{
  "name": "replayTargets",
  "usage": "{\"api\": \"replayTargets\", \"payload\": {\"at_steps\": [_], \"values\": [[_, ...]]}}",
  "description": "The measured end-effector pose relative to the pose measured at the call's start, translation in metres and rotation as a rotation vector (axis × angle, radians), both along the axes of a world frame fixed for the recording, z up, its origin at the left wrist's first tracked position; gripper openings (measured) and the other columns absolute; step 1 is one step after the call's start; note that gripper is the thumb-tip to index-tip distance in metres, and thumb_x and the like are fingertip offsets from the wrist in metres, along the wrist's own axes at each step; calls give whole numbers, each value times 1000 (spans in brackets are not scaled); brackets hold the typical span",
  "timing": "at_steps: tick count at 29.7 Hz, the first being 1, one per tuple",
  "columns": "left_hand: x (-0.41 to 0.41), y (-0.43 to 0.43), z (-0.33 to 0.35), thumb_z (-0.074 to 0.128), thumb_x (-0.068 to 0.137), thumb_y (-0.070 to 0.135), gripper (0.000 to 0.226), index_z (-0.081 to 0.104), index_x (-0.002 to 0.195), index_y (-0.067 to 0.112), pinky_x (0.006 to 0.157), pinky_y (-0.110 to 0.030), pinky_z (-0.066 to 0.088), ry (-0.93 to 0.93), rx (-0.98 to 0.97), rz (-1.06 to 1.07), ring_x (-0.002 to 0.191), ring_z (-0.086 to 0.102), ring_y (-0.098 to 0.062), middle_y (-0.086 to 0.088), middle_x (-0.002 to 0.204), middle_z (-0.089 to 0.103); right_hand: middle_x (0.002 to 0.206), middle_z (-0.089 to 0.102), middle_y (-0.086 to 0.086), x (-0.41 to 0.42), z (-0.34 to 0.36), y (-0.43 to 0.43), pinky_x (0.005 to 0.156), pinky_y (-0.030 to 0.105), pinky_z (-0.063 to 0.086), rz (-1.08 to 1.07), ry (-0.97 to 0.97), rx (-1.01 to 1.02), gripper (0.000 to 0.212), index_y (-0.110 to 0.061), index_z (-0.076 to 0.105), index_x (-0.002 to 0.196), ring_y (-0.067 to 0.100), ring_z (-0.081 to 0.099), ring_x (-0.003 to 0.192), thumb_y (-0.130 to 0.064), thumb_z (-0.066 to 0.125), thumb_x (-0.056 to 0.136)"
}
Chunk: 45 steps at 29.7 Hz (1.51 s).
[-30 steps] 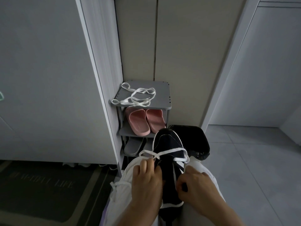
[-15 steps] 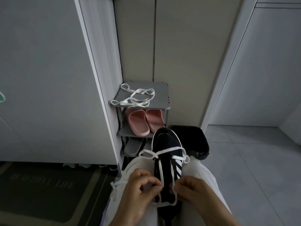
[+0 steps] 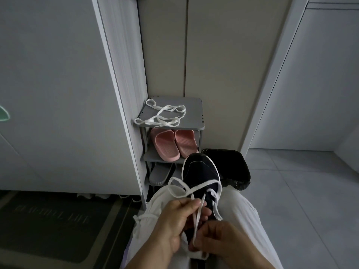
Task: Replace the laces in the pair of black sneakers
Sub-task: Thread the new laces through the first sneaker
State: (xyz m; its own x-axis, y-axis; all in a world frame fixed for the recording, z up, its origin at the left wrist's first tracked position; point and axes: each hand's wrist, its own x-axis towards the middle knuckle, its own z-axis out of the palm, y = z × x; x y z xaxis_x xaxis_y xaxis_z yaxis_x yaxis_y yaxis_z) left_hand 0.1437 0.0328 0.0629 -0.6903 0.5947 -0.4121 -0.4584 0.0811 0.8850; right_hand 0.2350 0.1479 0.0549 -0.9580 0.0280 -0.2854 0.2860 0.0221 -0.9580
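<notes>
A black sneaker (image 3: 200, 171) with a white sole rim lies on my lap, toe pointing away from me. A white lace (image 3: 198, 216) runs through its eyelets and loops loosely to the left of the shoe. My left hand (image 3: 174, 222) pinches one strand of that lace over the tongue. My right hand (image 3: 215, 241) grips the lace lower down, near the shoe's heel. Another white lace (image 3: 165, 115) lies tangled on top of the grey shoe rack (image 3: 194, 121). The second sneaker is out of sight.
Pink slippers (image 3: 172, 144) sit on the rack's middle shelf, grey slippers (image 3: 161, 174) below. A black bin (image 3: 233, 167) with a bag stands right of the rack. A dark doormat (image 3: 48, 226) lies on the floor to the left; tiled floor (image 3: 301, 200) to the right.
Both hands drew back from the shoe's throat, pulling the lace toward me. The lace strands now cross between my hands, and the loop on the left has grown.
</notes>
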Motion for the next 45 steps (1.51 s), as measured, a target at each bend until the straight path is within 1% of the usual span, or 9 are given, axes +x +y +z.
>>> {"api": "replayTargets", "payload": {"at_steps": [5,11,15,18,25,28,32,38,45], "values": [[1,-4,-10,62,85,16,21,73,68,11,57,-21,44,52,-14,54,53,55,-9,-2,56,60,86,73,14,0,-1,10,75,28,55,-231,-34,-107,23,-2,67,91,24,69,81,-22,55,89],[26,-14,-16,65,84,17,19,75,68,20,79,-22,52,401,-111,-254,89,67,-16,-9,89,71,75,71,15,-32,7,-10,62,27,54,-416,-19,-40,26,-3,69,74,18,67,67,-19,56,91],[22,-32,-23,60,80,56,64,70,88,-6,77,-17,45,471,-223,-252,62,57,15,3,70,70,73,69,15,-26,9,-14,60,26,52,-327,-64,-140,31,-1,69,73,17,64,62,-16,51,94],[9,-38,-16,56,91,19,17,70,83,14,67,-16,48,298,-172,-277,68,64,4,8,72,72,68,66,12,-15,9,-10,59,22,48,-237,-13,-89,33,-10,69,62,14,60,59,-19,57,91],[-3,-15,3,57,84,23,27,67,103,6,86,-34,49,145,40,-180,91,68,-21,-11,97,72,68,64,-14,2,2,-12,74,6,41,90,-105,289,22,-25,73,67,-9,58,75,-29,64,86],[8,-16,-2,46,96,29,24,69,88,25,77,-17,46,509,-140,-80,79,66,-2,13,81,72,72,71,-13,-1,1,-3,78,15,46,6,-68,256,20,-36,72,65,-1,65,79,-52,68,76],[24,-30,-13,40,84,52,19,55,85,40,60,-11,40,862,-171,-139,65,56,0,23,66,58,79,71,13,-12,3,-3,74,32,55,-235,-24,-84,48,-5,71,82,21,68,75,-50,56,86],[18,-38,-37,52,91,38,28,60,69,53,83,-8,43,632,-302,-501,76,58,12,28,71,61,53,57,1,-34,9,-12,52,19,41,-305,-55,-121,27,-3,65,76,10,49,49,-19,51,93],[-1,-9,-2,54,91,26,26,71,90,7,66,-13,48,298,-98,-62,77,69,-8,0,82,74,56,55,6,-13,0,-4,51,21,36,-130,-45,-140,28,-14,69,57,16,46,52,-35,64,75]]}}
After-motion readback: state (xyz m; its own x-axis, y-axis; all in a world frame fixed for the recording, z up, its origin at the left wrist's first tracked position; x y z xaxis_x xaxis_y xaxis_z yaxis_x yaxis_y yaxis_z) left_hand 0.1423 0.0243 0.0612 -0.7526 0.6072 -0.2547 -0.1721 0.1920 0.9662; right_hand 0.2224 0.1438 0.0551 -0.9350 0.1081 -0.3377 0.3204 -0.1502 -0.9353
